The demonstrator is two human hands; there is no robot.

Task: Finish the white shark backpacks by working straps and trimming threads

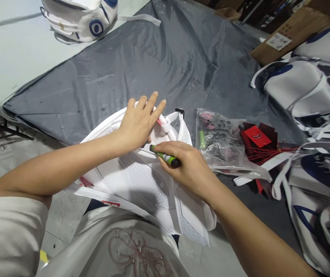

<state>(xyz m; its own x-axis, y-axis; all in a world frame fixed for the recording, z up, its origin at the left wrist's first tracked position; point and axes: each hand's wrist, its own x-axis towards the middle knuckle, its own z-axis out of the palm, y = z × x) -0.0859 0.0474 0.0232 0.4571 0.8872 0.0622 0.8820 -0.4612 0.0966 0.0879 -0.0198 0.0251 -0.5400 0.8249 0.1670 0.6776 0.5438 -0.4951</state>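
A white backpack (pixel 144 181) with dotted mesh panels lies across my lap against the table edge. My left hand (pixel 139 121) rests over its upper rim, two fingers bent over the edge and two stretched out, the thumb tucked in front against the fabric. In my right hand (pixel 188 161) is a short green-and-black marker pen (pixel 166 157), its dark end pointing left toward the seam just under my left thumb. Whether the tip touches the fabric is hidden. A black buckle (pixel 179 111) sits on a strap at the bag's right.
Right of the bag lies a clear plastic bag (pixel 218 134), with red tags (pixel 259 136) beside it. More white backpacks (pixel 300 88) are piled along the right. Another backpack (pixel 81 21) stands at upper left. A cardboard box (pixel 292 34) is at the back right.
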